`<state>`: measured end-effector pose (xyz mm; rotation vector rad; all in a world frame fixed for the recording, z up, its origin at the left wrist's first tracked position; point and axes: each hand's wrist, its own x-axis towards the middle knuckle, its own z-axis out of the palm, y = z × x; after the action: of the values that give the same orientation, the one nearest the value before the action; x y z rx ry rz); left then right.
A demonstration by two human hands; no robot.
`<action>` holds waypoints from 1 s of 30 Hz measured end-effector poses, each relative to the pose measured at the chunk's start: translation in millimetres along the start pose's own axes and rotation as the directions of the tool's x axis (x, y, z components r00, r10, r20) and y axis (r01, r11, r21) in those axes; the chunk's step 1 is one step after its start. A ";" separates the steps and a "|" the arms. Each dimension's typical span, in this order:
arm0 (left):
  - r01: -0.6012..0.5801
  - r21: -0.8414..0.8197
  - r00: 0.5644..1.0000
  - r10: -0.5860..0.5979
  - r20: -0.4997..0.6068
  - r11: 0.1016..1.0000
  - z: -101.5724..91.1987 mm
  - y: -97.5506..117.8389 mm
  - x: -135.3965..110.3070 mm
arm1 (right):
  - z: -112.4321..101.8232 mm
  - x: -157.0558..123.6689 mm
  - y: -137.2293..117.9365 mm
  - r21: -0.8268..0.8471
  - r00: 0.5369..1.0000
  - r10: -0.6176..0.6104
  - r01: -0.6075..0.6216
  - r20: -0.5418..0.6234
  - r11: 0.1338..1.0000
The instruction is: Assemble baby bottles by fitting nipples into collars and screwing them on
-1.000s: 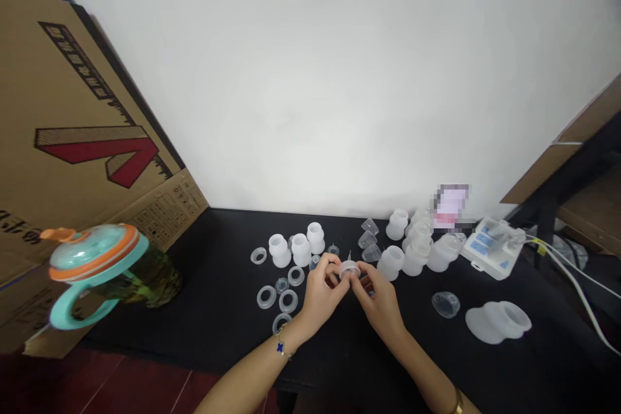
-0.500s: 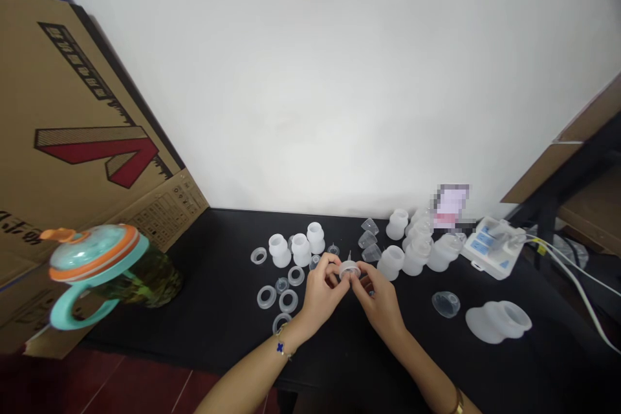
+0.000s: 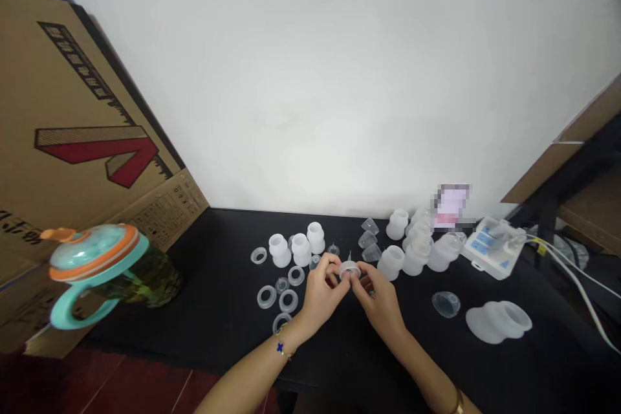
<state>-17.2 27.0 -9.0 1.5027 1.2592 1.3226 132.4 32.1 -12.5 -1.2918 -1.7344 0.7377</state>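
Note:
My left hand and my right hand meet over the table, fingertips pinching a whitish bottle collar ring from both sides. A clear bottle nipple pokes up through the ring; my fingers partly cover the pair. Left of my hands lie several loose collar rings and clear nipples. Behind them stand three open, frosted white bottles. Just beyond my right hand is a group of frosted bottles, some with clear tops, beside several clear domed caps.
A frosted bottle lies on its side at right, near a clear cap. A white power strip with cables sits behind. At left are a lidded drink jug and a cardboard box. A white wall rises behind the black table.

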 end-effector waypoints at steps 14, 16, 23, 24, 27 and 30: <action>0.010 -0.002 1.000 -0.010 0.014 1.000 -0.7 0.5 0.5 | -1.2 0.5 -1.9 -0.016 1.000 -0.004 0.004 -0.007 1.000; 0.016 -0.006 1.000 -0.016 0.015 1.000 -0.8 0.9 0.3 | -1.2 0.3 -2.2 -0.016 1.000 -0.007 0.007 -0.013 1.000; 0.023 -0.011 0.999 -0.022 0.024 1.000 -1.3 1.3 0.4 | -1.1 0.3 -2.6 -0.023 1.000 -0.006 0.006 -0.008 1.000; 0.022 -0.014 0.999 -0.022 0.025 1.000 -1.2 1.2 0.5 | -1.2 0.2 -2.7 -0.023 1.000 -0.004 0.004 -0.008 1.000; 0.023 -0.017 0.999 -0.023 0.026 1.000 -1.0 1.0 0.5 | -1.8 -0.4 -3.3 -0.022 1.000 0.007 -0.007 -0.002 1.000; 0.028 -0.007 0.999 -0.027 0.032 1.000 -0.9 1.5 0.3 | -2.1 -0.7 -3.5 -0.020 1.000 0.005 -0.004 0.009 1.000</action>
<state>-17.9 26.9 -7.3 1.4905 1.2486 1.2792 132.7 30.3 -8.7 -1.3081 -1.7511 0.7316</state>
